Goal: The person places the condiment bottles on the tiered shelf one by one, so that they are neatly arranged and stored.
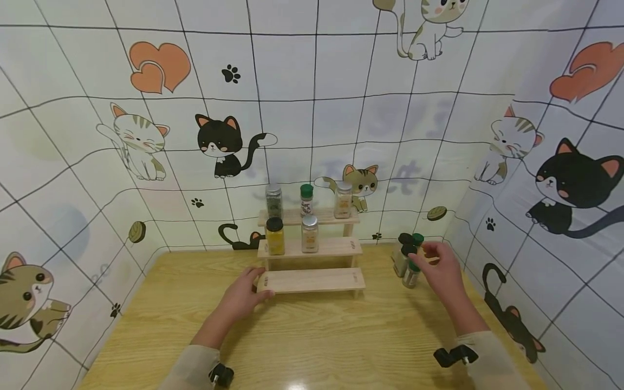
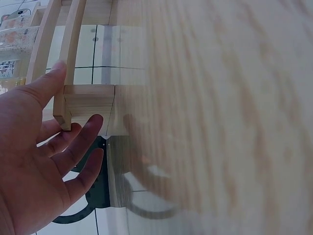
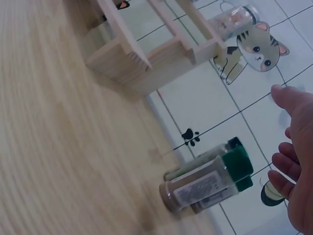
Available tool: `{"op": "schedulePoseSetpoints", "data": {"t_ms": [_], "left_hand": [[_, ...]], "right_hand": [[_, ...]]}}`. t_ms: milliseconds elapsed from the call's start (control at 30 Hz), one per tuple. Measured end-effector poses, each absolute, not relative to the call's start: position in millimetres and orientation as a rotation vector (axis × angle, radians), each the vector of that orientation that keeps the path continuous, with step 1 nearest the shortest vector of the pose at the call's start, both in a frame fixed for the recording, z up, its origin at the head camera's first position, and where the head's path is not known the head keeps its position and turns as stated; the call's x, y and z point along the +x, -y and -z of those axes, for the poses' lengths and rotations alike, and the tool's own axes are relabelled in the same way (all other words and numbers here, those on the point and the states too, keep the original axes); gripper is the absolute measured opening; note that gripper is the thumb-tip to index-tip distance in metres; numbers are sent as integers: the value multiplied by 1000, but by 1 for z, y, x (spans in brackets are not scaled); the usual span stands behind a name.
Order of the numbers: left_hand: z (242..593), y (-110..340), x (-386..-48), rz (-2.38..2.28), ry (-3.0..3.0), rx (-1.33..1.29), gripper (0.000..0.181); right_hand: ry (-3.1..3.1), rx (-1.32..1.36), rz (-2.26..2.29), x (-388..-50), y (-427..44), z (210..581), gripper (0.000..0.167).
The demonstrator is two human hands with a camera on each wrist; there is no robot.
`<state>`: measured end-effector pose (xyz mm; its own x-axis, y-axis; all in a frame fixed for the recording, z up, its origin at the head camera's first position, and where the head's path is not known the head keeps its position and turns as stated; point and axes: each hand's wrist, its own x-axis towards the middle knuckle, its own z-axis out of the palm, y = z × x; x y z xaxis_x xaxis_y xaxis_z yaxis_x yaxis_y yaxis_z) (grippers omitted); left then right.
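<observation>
A three-tier wooden spice rack [image 1: 312, 280] stands on the table. My left hand [image 1: 242, 295] grips the left end of its lowest shelf; in the left wrist view the thumb [image 2: 51, 81] lies against the board and some fingers are behind it. To the right of the rack, several spice jars with black and green caps stand close together. My right hand [image 1: 442, 271] is beside the front green-capped jar [image 1: 411, 274]. In the right wrist view, that hand's fingers are loosely bent and apart from the green-capped jars [image 3: 200, 188].
The top shelf bears a grey-capped herb jar [image 1: 274, 200], a small green-capped jar [image 1: 306, 201] and a silver-capped jar [image 1: 343, 200]. On the middle shelf are a black-capped yellow jar [image 1: 275, 238] and another silver-capped jar [image 1: 309, 235]. Cat-printed cloth [image 1: 287, 65] surrounds the wooden table [image 1: 312, 336].
</observation>
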<state>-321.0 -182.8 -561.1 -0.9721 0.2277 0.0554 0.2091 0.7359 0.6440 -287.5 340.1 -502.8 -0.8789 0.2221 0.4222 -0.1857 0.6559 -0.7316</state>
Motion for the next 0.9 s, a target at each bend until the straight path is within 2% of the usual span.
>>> {"op": "schedulePoseSetpoints", "data": {"t_ms": [300,633,900], "left_hand": [[558,182,-319,-1060,-2909,360,74],[557,181,-318,-1052,-2911,360,74],[559,182,-320,-1053,-2906,357,75]], "right_hand": [[2464,-36,-1085,-293,-353,526,51],[2505,190,-1062,-293,-364,535,48],[2561,210,-1043,-296,-368,541,44]]}}
